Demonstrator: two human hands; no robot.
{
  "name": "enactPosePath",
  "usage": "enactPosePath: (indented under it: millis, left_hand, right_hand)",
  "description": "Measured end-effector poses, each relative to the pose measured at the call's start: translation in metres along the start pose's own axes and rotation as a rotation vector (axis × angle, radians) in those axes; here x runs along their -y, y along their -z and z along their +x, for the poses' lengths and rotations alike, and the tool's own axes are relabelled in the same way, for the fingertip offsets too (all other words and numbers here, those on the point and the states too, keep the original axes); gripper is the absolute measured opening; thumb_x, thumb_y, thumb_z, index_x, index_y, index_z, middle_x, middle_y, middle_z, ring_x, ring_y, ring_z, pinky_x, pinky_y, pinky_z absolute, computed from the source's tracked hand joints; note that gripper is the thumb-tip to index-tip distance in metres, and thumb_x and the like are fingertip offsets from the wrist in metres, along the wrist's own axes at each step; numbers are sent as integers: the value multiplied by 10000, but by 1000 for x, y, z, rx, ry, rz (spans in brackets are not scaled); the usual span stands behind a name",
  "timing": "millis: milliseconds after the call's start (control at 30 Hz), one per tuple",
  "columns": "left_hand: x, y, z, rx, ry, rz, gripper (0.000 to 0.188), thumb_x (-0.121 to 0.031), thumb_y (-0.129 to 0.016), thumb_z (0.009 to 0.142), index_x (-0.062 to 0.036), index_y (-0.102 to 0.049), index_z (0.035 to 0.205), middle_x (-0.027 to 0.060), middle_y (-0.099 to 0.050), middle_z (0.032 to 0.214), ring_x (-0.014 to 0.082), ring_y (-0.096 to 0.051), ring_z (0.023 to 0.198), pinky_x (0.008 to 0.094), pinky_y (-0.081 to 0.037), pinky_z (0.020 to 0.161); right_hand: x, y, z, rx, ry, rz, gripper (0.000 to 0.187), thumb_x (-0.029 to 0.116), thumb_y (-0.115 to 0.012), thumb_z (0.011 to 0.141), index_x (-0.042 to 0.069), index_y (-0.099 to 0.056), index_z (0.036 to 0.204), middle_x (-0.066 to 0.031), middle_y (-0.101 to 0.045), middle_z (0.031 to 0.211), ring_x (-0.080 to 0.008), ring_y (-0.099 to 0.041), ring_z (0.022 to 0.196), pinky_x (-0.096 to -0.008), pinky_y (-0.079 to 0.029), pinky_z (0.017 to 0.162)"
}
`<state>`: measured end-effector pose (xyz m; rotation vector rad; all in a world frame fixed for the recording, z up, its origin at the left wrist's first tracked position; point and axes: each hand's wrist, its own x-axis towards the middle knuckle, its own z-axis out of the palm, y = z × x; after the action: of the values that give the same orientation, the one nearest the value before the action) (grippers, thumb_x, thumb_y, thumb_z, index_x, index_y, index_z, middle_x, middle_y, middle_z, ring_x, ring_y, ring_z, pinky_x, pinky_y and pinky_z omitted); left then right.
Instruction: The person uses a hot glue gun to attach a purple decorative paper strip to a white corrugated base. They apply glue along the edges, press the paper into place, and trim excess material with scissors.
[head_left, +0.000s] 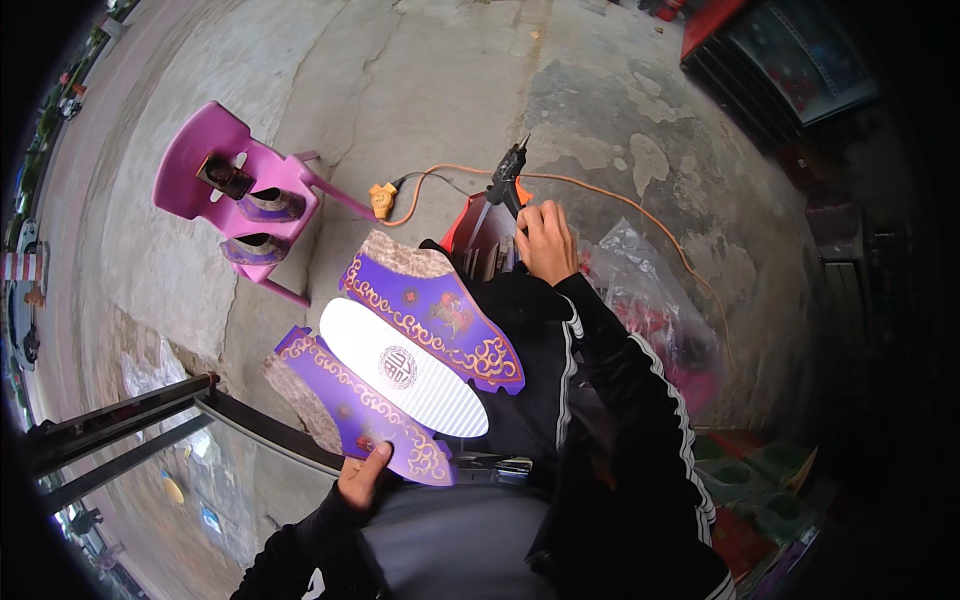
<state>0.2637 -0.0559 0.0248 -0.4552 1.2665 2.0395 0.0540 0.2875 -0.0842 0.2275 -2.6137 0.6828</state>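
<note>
The left hand (362, 480) pinches the front edge of a purple boot-shaped panel with gold scrollwork and a beige fur-patterned top (345, 392), while the right hand (549, 243) closes around the lower handle of a black glue gun (508, 178). Beyond the left hand lies a white elongated sole with a ridged end (440, 395), flanked by a matching purple boot-shaped panel (432, 312); all three pieces look light, thin and easily creased, probably best held by their edges. The sole's round dark emblem (397, 367) seems stylised, and no brand is legible
</note>
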Motion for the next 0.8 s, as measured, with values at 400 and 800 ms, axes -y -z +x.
enactPosePath:
  millis: [400,800]
  left_hand:
    - [-25,36,44,-300,-364,-150,463,-234,-548,940,-7,-418,1322,127,-546,1212,237,-550,1124,388,-428,984]
    - [-72,13,84,-228,-543,-158,467,-273,-522,959,-16,-410,1333,128,-549,1224,242,-552,1136,407,-428,990]
  right_hand:
    - [-12,-16,-15,381,116,23,193,151,-678,761,110,-529,877,-68,-504,910,-273,-584,874,-415,-512,695]
    - [6,41,4,459,-108,-5,468,221,-692,827,100,-491,1231,-138,-603,1152,-342,-622,975,-433,-505,808]
